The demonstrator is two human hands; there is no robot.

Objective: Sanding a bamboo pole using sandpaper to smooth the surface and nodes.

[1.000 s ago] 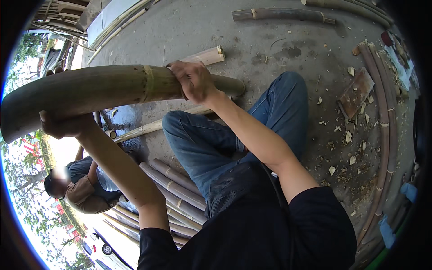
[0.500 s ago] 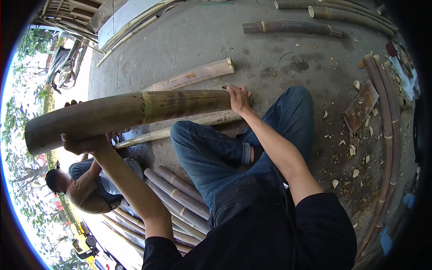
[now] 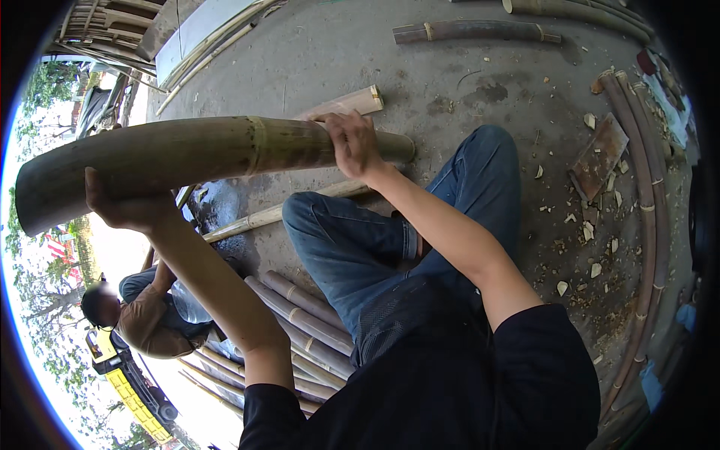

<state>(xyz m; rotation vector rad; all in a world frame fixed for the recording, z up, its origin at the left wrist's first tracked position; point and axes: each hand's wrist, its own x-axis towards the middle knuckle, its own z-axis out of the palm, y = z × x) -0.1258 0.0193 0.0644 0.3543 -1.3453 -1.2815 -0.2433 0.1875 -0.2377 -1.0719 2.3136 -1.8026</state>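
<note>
A thick, olive-brown bamboo pole [image 3: 187, 154] lies across my view, raised above my lap, its big open end at the left. My left hand [image 3: 124, 206] cups it from below near that end. My right hand [image 3: 352, 142] grips over the top near the thinner right end. Below are my legs in blue jeans [image 3: 360, 240] and the concrete floor [image 3: 450, 75].
A split bamboo piece [image 3: 345, 101] and a thin pole [image 3: 277, 214] lie on the floor behind the big one. Several slim poles [image 3: 300, 319] lie by my left thigh. Curved poles [image 3: 645, 195], a wood board [image 3: 600, 154] and chips sit right. Another person [image 3: 142, 319] crouches lower left.
The pole has swung and shifted with my hands; my right hand went from its end tip half a second ago to a grip over the top. My left hand still supports it below.
</note>
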